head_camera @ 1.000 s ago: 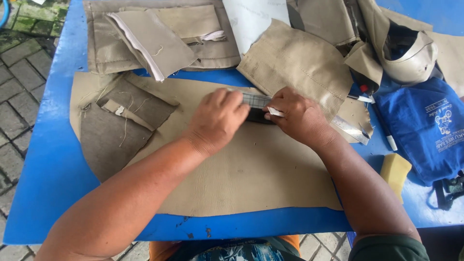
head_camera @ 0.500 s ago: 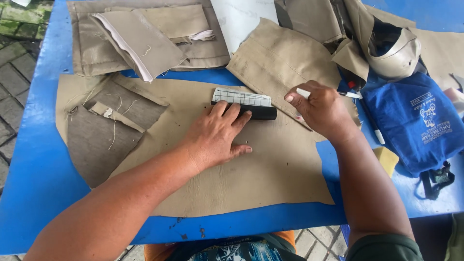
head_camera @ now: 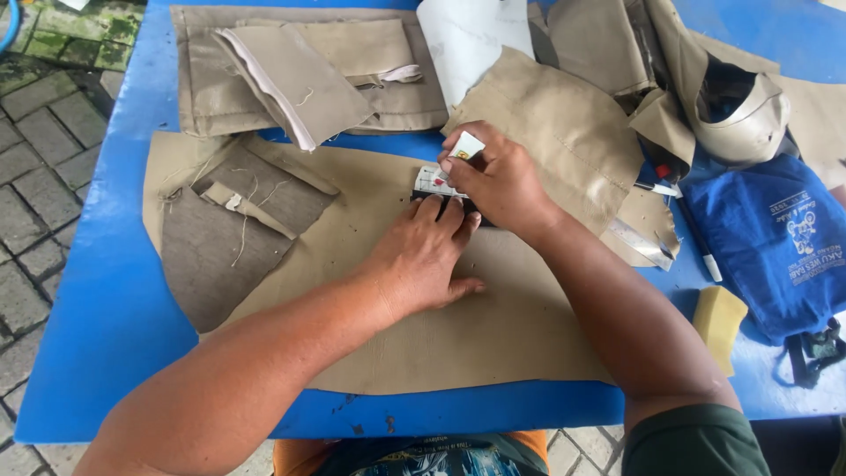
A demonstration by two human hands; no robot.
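Note:
A large tan leather sheet point(head_camera: 458, 335) lies spread on the blue table point(head_camera: 106, 291). On it lies a black strip point(head_camera: 416, 197) with a white gridded card point(head_camera: 430, 181) along its far edge; both are mostly hidden by my hands. My left hand point(head_camera: 423, 256) lies flat on the sheet, fingers spread, fingertips pressing on the black strip. Just beyond it, my right hand point(head_camera: 498, 185) hovers over the card and pinches a small white marking piece point(head_camera: 466, 145) between thumb and fingers.
Folded tan pieces point(head_camera: 300, 70) and a grey-backed scrap point(head_camera: 220, 238) lie left and far left. More tan pieces point(head_camera: 555, 123), a metal ruler point(head_camera: 639, 236), pens point(head_camera: 656, 187), a yellow sponge point(head_camera: 718, 322) and a blue cloth bag point(head_camera: 775, 238) crowd the right side.
My right hand has swung left from the table's right side to above the gridded card, still pinching the white piece. My left hand stays pressed on the black strip.

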